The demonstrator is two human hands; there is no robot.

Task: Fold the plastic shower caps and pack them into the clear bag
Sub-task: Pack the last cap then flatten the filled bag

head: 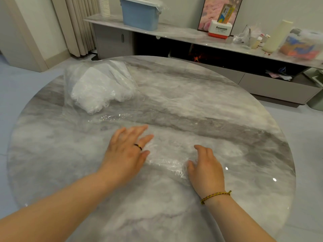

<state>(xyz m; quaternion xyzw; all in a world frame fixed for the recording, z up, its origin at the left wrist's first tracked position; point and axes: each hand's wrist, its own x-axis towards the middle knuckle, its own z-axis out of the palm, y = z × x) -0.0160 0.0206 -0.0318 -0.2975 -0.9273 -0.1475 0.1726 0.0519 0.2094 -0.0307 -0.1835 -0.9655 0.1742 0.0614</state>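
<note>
A round grey marble table (227, 105) carries a clear bag (97, 88) stuffed with white shower caps near its far left edge. A flattened shower cap (167, 152) lies near the centre, pressed by the open, flat left hand (127, 152) and the loosely curled right hand (206, 170), neither gripping.

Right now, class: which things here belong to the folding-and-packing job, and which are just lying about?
Job: thin clear plastic shower cap flattened under both hands; clear plastic bag holding white caps.

Lying about: blue lidded plastic bin; white Panasonic box; stacked paper cups.
</note>
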